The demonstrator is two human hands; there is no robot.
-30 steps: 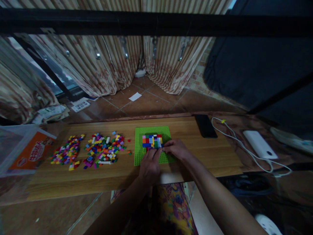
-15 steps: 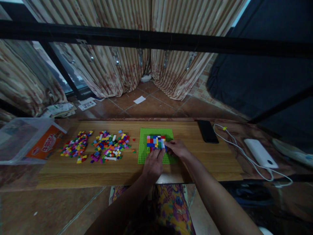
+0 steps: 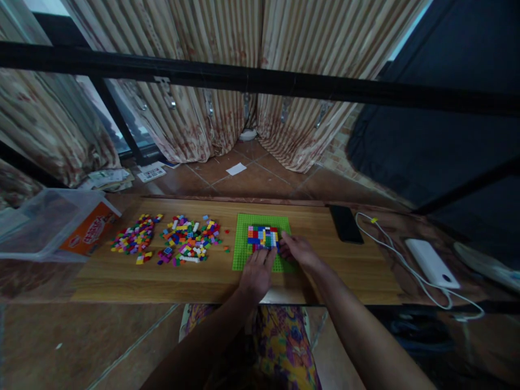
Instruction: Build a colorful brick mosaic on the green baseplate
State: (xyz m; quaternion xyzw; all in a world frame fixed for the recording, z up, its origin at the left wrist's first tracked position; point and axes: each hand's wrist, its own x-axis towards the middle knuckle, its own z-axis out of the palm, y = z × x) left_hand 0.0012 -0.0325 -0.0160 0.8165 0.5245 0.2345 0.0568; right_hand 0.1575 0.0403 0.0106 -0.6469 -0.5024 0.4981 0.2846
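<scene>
A green studded baseplate (image 3: 242, 227) lies on the wooden table, carrying a flat patch of multicoloured toy bricks (image 3: 260, 234) near its middle. My left hand (image 3: 257, 271) rests at the near edge of this patch, its fingers stretched forward over the closest bricks. At the right edge of the patch is my right hand (image 3: 299, 250), fingers bent and drawn together; whatever they may hold is too small to make out. Both hands partly cover the baseplate. To the left are heaps of loose small bricks (image 3: 184, 233), with a few single bricks between heap and plate.
Another brick pile (image 3: 134, 234) lies farther left, beside a clear plastic box (image 3: 52, 216) with an orange label. A black phone (image 3: 346, 223) lies at the back right. Beyond it are a white power bank (image 3: 431, 262) and a looped white cable (image 3: 392, 246).
My right hand has drawn slightly away from the bricks at the patch's right edge. The left hand stays at the near edge. The camera view has shifted a little.
</scene>
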